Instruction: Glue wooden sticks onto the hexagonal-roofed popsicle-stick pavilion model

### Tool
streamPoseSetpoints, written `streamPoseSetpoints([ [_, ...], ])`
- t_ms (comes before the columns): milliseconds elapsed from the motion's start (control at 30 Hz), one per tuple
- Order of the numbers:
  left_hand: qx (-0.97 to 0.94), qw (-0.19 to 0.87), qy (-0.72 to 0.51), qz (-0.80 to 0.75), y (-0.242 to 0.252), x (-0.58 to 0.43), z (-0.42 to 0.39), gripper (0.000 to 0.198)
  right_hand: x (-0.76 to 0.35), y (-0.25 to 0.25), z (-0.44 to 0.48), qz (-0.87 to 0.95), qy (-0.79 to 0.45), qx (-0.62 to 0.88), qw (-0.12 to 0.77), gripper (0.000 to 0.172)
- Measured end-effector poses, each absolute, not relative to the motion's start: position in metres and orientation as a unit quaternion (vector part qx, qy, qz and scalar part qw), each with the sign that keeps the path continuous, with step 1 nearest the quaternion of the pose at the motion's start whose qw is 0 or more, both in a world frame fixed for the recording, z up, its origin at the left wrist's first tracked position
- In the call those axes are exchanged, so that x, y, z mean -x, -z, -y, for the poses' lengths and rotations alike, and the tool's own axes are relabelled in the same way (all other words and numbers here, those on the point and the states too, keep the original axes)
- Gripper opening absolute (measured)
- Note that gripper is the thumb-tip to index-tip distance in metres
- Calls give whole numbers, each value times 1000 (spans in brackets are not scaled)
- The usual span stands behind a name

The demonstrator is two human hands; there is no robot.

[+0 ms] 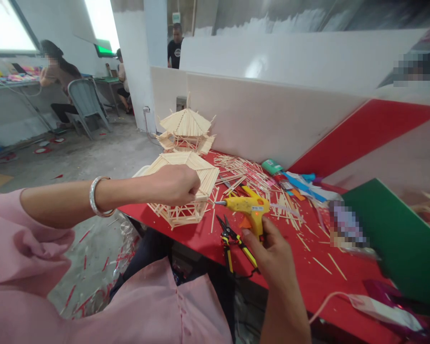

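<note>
My right hand (274, 246) grips the handle of a yellow hot glue gun (247, 206). The gun's metal nozzle points left, at the edge of a wooden-stick model (208, 177) with a many-sided roof and an open lattice base. Over that roof, near its right edge, my left hand (177, 184) is closed; its fingertips and whatever they pinch are hidden. Below the glue gun lies a pair of black-and-yellow pliers (232, 239) with jaws apart. Behind stands another stick model (186, 123), with a pointed, pagoda-like roof.
Loose sticks (241, 169) are strewn over the red tabletop (290, 267). A green board (390, 239) leans at the right, near a white power strip (383, 310) with a cable. A white panel (265, 114) borders the table's far side. Several people are in the background.
</note>
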State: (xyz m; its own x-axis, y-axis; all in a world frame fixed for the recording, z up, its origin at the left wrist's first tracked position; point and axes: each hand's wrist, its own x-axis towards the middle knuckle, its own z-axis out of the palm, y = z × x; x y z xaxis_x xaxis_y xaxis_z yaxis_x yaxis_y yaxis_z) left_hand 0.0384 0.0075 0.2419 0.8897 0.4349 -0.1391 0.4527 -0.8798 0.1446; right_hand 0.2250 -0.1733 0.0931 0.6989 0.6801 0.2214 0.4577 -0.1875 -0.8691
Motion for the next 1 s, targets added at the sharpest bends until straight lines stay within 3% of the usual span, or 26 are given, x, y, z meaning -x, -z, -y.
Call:
streamPoseSetpoints([
  [700,-966,78,48,-241,-241,-39,-6,16,-213,-108,176,402,-120,753,507,61],
  [867,-957,171,8,-232,-241,-33,-13,14,-201,-113,170,432,-87,751,492,49],
  [1000,-924,271,-89,-255,-241,-25,-22,14,-186,-112,160,439,11,774,455,48],
])
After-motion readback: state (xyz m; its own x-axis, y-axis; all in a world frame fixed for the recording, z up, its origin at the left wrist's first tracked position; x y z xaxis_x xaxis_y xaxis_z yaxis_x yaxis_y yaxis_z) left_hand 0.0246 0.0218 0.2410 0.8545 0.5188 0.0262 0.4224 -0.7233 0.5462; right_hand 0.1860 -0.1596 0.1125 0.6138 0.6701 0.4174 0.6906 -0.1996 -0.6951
